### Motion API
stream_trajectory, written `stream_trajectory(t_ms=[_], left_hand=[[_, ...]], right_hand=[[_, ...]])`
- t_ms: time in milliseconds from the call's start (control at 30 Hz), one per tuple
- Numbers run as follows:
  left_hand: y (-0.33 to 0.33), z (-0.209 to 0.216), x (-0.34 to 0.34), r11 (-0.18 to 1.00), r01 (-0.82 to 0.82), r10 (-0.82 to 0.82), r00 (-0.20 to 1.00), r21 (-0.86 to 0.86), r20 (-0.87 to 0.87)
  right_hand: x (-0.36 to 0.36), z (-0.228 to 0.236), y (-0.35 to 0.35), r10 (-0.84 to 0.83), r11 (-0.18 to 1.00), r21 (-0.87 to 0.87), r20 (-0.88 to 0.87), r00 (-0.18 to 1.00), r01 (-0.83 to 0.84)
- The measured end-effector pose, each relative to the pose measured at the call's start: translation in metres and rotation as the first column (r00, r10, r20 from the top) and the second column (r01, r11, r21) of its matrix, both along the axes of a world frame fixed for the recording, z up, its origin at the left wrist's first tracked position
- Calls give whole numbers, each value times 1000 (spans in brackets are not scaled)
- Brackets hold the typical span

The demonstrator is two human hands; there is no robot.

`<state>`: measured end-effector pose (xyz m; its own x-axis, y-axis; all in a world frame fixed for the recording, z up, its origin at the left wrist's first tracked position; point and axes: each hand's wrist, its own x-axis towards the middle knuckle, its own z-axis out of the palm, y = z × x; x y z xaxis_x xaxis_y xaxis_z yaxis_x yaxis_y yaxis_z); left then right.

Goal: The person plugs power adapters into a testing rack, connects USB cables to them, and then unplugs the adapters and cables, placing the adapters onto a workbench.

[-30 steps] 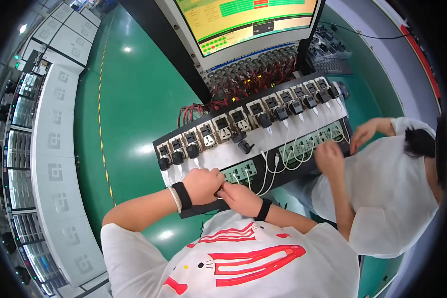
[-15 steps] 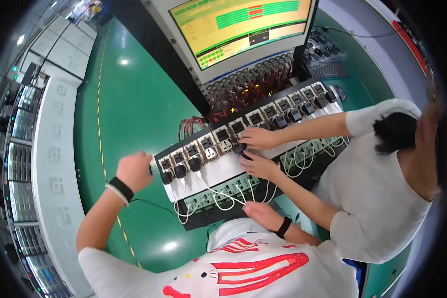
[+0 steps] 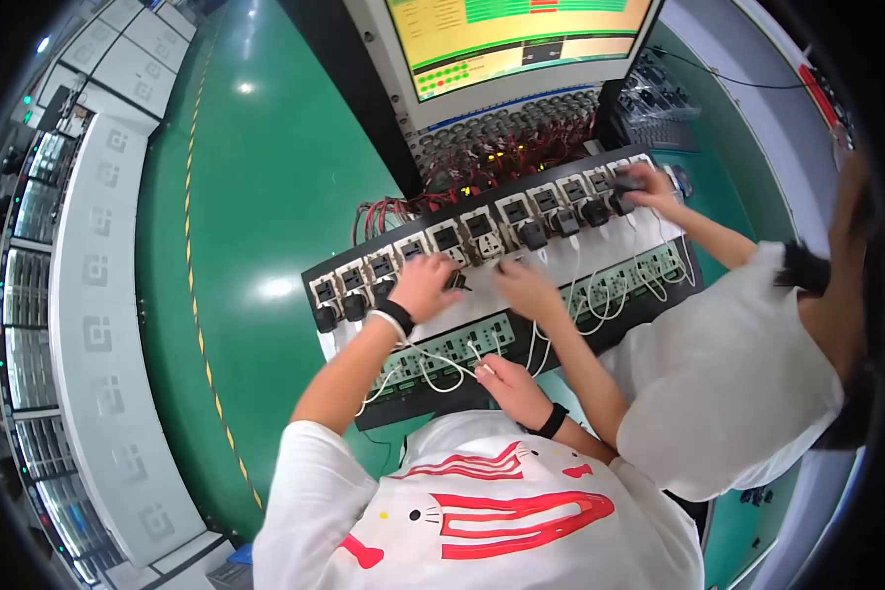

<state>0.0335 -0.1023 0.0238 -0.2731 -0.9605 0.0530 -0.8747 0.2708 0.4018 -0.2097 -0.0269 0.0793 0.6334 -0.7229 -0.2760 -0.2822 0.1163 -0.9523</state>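
Over the left half of a row of sockets [image 3: 482, 224], my left hand [image 3: 425, 287] has its fingers curled on a small black plug adapter [image 3: 455, 281]. More black adapters sit plugged in to the left, partly behind that hand. My right hand [image 3: 517, 389] is closed low in front of my shirt, its fingertips at a white cable [image 3: 444, 358] that loops over the green port board [image 3: 462, 346]. A co-worker's blurred hand [image 3: 527, 289] hovers just right of my left hand. Their other hand [image 3: 655, 189] is on a black adapter [image 3: 625, 181] at the row's right end.
Behind the sockets rises a black frame with a lit screen [image 3: 531, 44] and red wiring [image 3: 388, 213]. The co-worker's body [image 3: 728, 383] is close on my right. Green floor [image 3: 256, 197] with a yellow-black line lies left, beside a white equipment rack [image 3: 103, 324].
My left hand has swung right from above the floor to the sockets. The co-worker's hands have parted, one reaching to the right end. My right hand stays low near the cable.
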Motion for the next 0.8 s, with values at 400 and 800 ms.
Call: stream_trajectory(t_ms=[400,800], left_hand=[[57,16,124,842,-27,-126,961,538,247],[102,135,-13,904,312,-375,908,293,188]], right_hand=[[-11,-18,-4,93,963,-208,-348,933,-174],[42,21,-4,335,902,-237,-141,931,-361]])
